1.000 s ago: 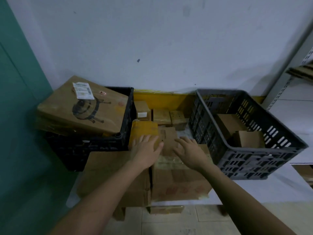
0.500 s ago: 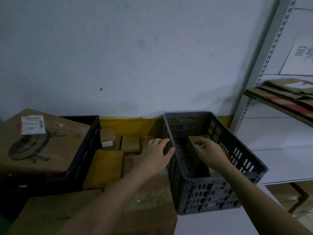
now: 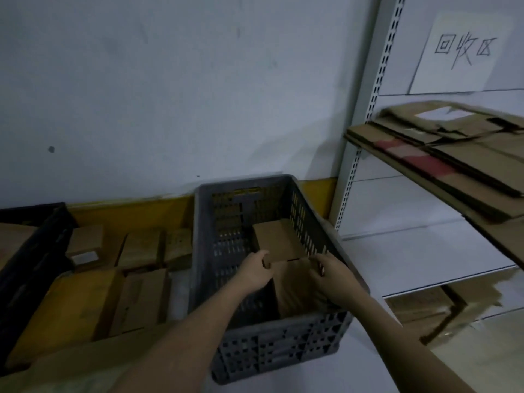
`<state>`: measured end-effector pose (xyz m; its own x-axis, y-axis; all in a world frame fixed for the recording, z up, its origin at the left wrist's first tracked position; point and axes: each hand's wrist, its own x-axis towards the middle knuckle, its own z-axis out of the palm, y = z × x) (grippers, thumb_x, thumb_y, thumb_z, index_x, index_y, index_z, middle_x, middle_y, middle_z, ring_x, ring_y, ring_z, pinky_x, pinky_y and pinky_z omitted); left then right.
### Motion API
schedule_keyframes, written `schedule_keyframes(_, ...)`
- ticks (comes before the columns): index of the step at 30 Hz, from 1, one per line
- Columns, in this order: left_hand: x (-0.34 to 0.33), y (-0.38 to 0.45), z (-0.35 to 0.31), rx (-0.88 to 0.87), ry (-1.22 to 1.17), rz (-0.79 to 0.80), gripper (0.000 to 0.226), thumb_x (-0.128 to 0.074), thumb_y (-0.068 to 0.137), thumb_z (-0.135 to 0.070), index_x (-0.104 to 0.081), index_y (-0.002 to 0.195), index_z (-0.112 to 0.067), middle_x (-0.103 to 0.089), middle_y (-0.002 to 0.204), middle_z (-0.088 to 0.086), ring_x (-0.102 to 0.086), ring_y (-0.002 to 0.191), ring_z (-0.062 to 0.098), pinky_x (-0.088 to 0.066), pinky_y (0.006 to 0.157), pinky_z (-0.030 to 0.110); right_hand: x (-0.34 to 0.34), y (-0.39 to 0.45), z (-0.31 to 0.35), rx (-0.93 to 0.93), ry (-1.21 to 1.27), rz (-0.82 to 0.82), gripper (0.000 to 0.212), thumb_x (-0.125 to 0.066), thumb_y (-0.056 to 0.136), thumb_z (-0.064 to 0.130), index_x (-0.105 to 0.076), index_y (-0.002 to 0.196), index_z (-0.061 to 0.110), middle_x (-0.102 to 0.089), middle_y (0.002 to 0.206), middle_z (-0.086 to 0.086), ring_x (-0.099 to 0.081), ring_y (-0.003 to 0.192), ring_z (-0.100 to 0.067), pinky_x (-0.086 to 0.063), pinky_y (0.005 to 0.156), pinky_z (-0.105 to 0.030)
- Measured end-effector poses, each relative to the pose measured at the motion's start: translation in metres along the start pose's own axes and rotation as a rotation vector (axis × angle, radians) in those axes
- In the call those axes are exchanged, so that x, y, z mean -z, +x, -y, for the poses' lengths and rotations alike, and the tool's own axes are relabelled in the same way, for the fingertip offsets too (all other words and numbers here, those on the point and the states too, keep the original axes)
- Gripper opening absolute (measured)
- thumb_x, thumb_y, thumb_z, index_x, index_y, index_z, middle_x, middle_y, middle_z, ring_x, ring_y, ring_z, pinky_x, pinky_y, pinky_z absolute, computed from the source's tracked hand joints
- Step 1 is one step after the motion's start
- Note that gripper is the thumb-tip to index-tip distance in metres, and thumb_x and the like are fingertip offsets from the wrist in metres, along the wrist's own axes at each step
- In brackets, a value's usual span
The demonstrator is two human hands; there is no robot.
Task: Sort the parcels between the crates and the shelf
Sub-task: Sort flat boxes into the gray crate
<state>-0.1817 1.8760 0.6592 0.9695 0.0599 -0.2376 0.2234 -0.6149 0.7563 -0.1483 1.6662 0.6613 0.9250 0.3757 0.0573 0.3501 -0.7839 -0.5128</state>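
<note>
Nearest the camera, both forearms reach into the grey crate (image 3: 272, 350), which stands on the pale floor between the loose boxes on the left and the shelf (image 3: 365, 114) on the right. Inside it the left hand (image 3: 255, 272) curls round the left edge of the near cardboard parcel (image 3: 295, 285), and the right hand (image 3: 333, 275) pinches its right edge, so the parcel is clamped between the two hands while it sits low in the crate. The step in hand looks like picking this parcel out of the crate, probably for the shelf. A second parcel (image 3: 279, 239) lies just behind it, touching or nearly touching, so the lift likely needs to go straight up to clear the crate wall and leave that neighbour undisturbed. Further left, several small boxes (image 3: 141, 248) lie on the floor beside a black crate (image 3: 31, 251). Beyond, the shelf carries flattened cardboard (image 3: 453, 154) under a paper sign (image 3: 465, 52), so a free spot there must be found.
</note>
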Motion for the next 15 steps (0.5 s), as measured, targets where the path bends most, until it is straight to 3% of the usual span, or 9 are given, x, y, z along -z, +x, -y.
schedule_keyframes(2,-0.013,0.017,-0.008,0.034,-0.009,0.043,0.046,-0.055,0.101,-0.026,-0.042,0.144,-0.014,-0.047,0.136,0.000,-0.045,0.117,0.012,-0.039,0.075,0.003,0.000,0.005,-0.013,0.025,0.007,-0.017,0.024,-0.051,0.100,0.023,-0.063,0.119,0.014,-0.060,0.114,-0.006,-0.059,0.103,-0.024,-0.048,0.090,-0.036)
schedule_keyframes(4,-0.025,0.031,-0.009,0.081,0.023,0.042,0.060,-0.055,0.100,-0.027,-0.030,0.153,-0.013,-0.034,0.153,0.007,-0.038,0.136,0.021,-0.034,0.100,0.014,-0.003,0.007,-0.020,0.032,0.021,-0.046,0.023,-0.050,0.099,0.020,-0.064,0.116,0.012,-0.059,0.111,-0.007,-0.060,0.100,-0.026,-0.048,0.089,-0.039)
schedule_keyframes(6,-0.034,0.043,-0.006,0.113,0.046,0.055,0.062,-0.056,0.099,-0.027,-0.029,0.153,-0.017,-0.031,0.155,0.005,-0.036,0.139,0.023,-0.032,0.107,0.021,-0.005,0.010,-0.025,0.034,0.037,-0.069,0.022,-0.050,0.099,0.020,-0.064,0.114,0.012,-0.059,0.109,-0.007,-0.060,0.096,-0.026,-0.049,0.085,-0.040)
schedule_keyframes(8,-0.044,0.053,0.000,0.136,0.060,0.064,0.037,-0.058,0.098,-0.020,-0.050,0.134,-0.021,-0.048,0.137,-0.002,-0.050,0.120,0.015,-0.041,0.099,0.020,-0.008,0.011,-0.031,0.032,0.057,-0.077,0.024,-0.050,0.099,0.021,-0.064,0.116,0.014,-0.059,0.110,-0.005,-0.060,0.097,-0.024,-0.050,0.085,-0.039)
schedule_keyframes(10,-0.055,0.061,0.009,0.140,0.075,0.046,0.025,-0.062,0.094,-0.017,-0.063,0.119,-0.017,-0.062,0.124,0.007,-0.059,0.104,0.017,-0.052,0.093,0.030,-0.010,0.009,-0.037,0.020,0.064,-0.063,0.025,-0.049,0.099,0.021,-0.064,0.118,0.015,-0.059,0.112,-0.004,-0.060,0.098,-0.023,-0.051,0.086,-0.038)
schedule_keyframes(15,-0.064,0.062,0.010,0.113,0.000,-0.042,0.028,-0.067,0.090,-0.010,-0.051,0.113,-0.014,-0.056,0.113,0.007,-0.056,0.102,0.021,-0.048,0.075,0.026,-0.010,0.005,-0.045,-0.023,0.075,-0.053,0.025,-0.047,0.098,0.023,-0.066,0.115,0.018,-0.059,0.112,-0.001,-0.059,0.099,-0.020,-0.051,0.086,-0.037)
